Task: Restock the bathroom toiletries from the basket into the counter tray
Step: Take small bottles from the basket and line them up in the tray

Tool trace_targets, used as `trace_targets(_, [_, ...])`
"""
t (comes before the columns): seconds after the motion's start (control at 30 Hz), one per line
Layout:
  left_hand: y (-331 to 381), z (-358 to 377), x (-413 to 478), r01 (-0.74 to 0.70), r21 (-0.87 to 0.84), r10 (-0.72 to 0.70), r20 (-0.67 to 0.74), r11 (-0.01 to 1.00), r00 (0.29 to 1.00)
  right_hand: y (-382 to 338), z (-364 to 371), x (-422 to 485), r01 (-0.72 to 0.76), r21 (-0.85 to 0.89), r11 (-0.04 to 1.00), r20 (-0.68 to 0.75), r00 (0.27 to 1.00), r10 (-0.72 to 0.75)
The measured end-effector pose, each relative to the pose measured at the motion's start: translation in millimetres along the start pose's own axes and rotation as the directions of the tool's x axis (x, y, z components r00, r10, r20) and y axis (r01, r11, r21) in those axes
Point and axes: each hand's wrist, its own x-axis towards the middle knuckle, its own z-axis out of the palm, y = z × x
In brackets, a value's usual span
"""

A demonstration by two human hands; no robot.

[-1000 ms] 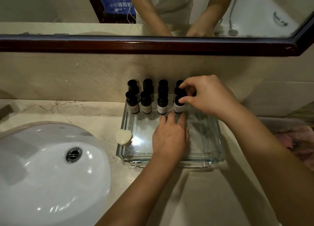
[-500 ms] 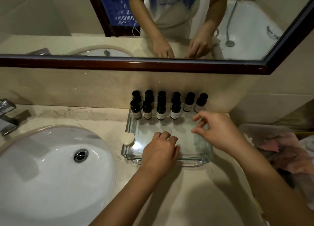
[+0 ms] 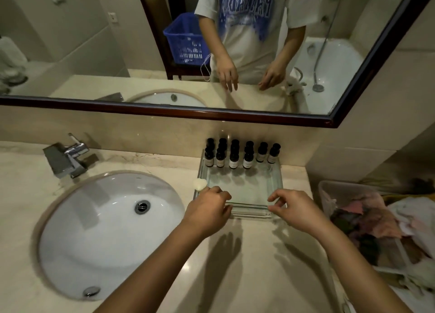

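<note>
Landmark: glass tray [image 3: 278, 188], rectangular, clear, thick-walled, with its far edge against the stone backsplash below the mirror [image 3: 164, 109].

1. Edges and room. Left of the tray, a white oval basin [image 3: 106, 230] is sunk into the tabletop [image 3: 249, 272], its rim near the tray's left wall. A heart-shaped pale soap [image 3: 200, 185] lies just beside the tray's left wall. Right of the tray stands a clear bin of crumpled cloths [image 3: 367, 221]. The polished stone nearer than the tray carries the shadows of both hands. Inside the tray, bare glass floor runs from the bottles to the near rim.

2. Task items. Small dark bottles [image 3: 234, 160] with black caps and pale labels stand upright along the tray's far end: a front row of four, and a longer row behind reaching further right. The blue slatted basket [image 3: 186, 42] shows only in the mirror, behind the person.

3. Hands. The left hand [image 3: 207, 209] is over the tray's near left corner, fingers loosely curled, grasping nothing. The right hand [image 3: 297, 210] is over the near right corner, thumb and fingers slack and apart, also holding nothing. Whether either touches the rim cannot be told. A chrome faucet [image 3: 67, 158] stands well left of the tray.
</note>
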Motion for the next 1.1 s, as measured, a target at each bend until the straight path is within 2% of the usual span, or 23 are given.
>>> trace_targets(0.33, [-22.1,-28.6,-66.8,-0.021,-0.051,0.016,-0.088,0.998,0.996,-56.3,4.7,-56.9,0.038,0.023,0.999,-0.054,0.998,-0.037])
trace_targets(0.47, [-20.1,-15.8,-87.4,-0.044,-0.145,0.035,-0.065,0.988,0.997,-57.7,8.7,-80.7,-0.003,0.035,0.999,-0.086,0.996,0.006])
trace_targets(0.63, [-4.9,12.7,-87.7,0.001,-0.251,-0.006,-0.021,0.968,1.0,-47.0,-6.3,-84.5,-0.039,-0.005,0.999,-0.144,0.989,0.038])
trace_targets(0.77, [9.8,27.8,-60.4,0.037,-0.344,-0.051,-0.033,0.938,0.998,-37.7,-34.6,-53.7,-0.021,-0.039,0.999,-0.2,0.98,0.012])
trace_targets(0.9, [17.4,37.2,-7.9,0.087,-0.381,-0.11,-0.039,0.921,0.993,-30.0,-66.8,8.8,0.049,-0.12,0.992,-0.262,0.962,-0.079])
trace_targets(1.1, [31.8,65.5,71.9,0.141,-0.443,-0.166,-0.019,0.886,0.986,-22.2,-70.0,112.4,0.149,-0.243,0.958,-0.208,0.957,-0.202])
